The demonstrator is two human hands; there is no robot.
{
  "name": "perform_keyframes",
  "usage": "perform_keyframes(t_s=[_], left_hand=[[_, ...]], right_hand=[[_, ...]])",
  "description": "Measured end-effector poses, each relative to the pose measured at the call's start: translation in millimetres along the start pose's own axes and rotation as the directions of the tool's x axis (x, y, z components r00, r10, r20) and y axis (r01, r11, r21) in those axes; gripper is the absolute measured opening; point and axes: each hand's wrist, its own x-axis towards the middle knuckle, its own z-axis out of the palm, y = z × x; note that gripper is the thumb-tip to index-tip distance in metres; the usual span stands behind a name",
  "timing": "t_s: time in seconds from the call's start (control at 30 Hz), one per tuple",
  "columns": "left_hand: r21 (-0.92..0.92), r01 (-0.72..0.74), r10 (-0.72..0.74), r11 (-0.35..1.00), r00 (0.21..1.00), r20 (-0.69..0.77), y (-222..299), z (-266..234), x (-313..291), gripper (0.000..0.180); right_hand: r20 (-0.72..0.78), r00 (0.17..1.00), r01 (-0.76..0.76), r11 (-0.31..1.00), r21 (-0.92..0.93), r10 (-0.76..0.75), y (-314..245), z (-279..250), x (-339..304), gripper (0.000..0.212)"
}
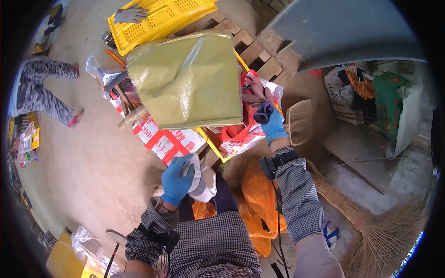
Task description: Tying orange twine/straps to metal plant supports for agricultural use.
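My left hand [177,180], in a blue glove, is closed on the edge of a white cap-like fabric piece [204,181] with a grey area, held above my lap. My right hand [274,127], also in a blue glove, grips a dark purple rolled fabric piece [263,112] beside the olive-green sheet. Its exact kind does not show. Just beyond it lie brownish-pink work gloves [254,89] on a red and clear plastic bag [240,139]. The shiny olive-green sheet [185,83] covers much of the pile in front of me.
Yellow crates [162,23] with a grey glove [131,14] stand at the back near a wooden pallet [257,53]. An orange bag [257,199] and a straw broom [361,220] lie right of my legs. A white-and-red sack [169,141] lies ahead; another person [44,85] walks at left.
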Motion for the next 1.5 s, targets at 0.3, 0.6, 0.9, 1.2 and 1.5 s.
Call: perform_keyframes(t_s=[0.3, 0.6, 0.9, 1.2, 1.5], left_hand=[[0.058, 0.181, -0.183, 0.982, 0.982, 0.04, -53.3, -3.5, -28.8, 0.023], [0.076, 0.263, -0.239, 0.962, 0.942, -0.234, -78.9, -71.6, -47.1, 0.023], [-0.052, 0.113, -0.105, 0.992, 0.984, 0.146, -81.0, -80.4, -71.3, 0.055], [-0.075, -0.001, 0.006, 0.997, 0.998, 0.067, -31.1, -234.3, -116.6, 0.049], [0.116, 0.318, -0.305, 0.941, 0.946, -0.112, -143.1, -346.6, -267.8, 0.047]], right_hand=[[-0.138, 0.973, 0.081, 0.837, -0.542, -0.183, 84.0, -9.9, 18.1, 0.026], [-0.071, 0.99, 0.018, 0.602, -0.798, -0.124, 86.1, 67.3, -13.5, 0.042], [0.669, 0.726, 0.437, -0.643, -0.629, -0.161, 59.4, -37.6, -169.9, 0.028], [0.878, 0.365, 0.93, -0.086, -0.357, 0.31, 157.3, 215.8, -376.3, 0.025], [0.849, 0.374, 0.832, -0.54, -0.128, 0.374, 96.8, 167.3, -301.2, 0.027]])
